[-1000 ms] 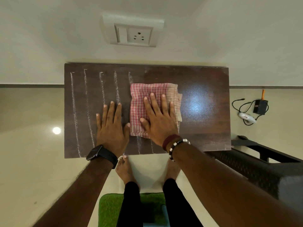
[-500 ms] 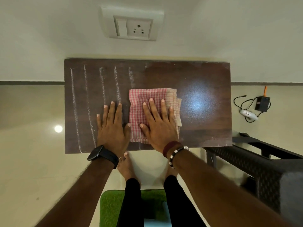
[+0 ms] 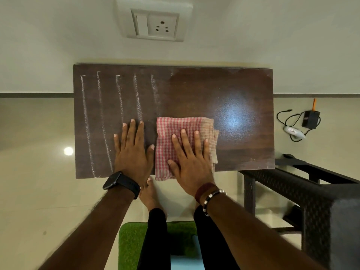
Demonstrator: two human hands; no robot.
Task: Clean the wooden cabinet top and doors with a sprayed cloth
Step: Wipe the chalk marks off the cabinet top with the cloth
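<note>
The dark wooden cabinet top (image 3: 194, 90) stands against the wall, seen from above. Several pale dust streaks (image 3: 101, 117) run front to back across its left half. A folded red-and-white checked cloth (image 3: 175, 129) lies at the front middle, its near edge hanging slightly over the front rim. My right hand (image 3: 191, 158) presses flat on the cloth with straight fingers. My left hand (image 3: 132, 151), with a black watch at the wrist, rests flat on the bare wood just left of the cloth. The cabinet doors are hidden below the top.
A white socket plate (image 3: 155, 24) is on the wall behind. A dark woven chair (image 3: 311, 193) stands close at the right. A black charger and white device with cables (image 3: 303, 123) lie on the floor. A green mat (image 3: 132, 242) is under my legs.
My right hand has drawn the cloth toward the front edge, wiping away the near streak there. My left hand has stayed flat on the wood.
</note>
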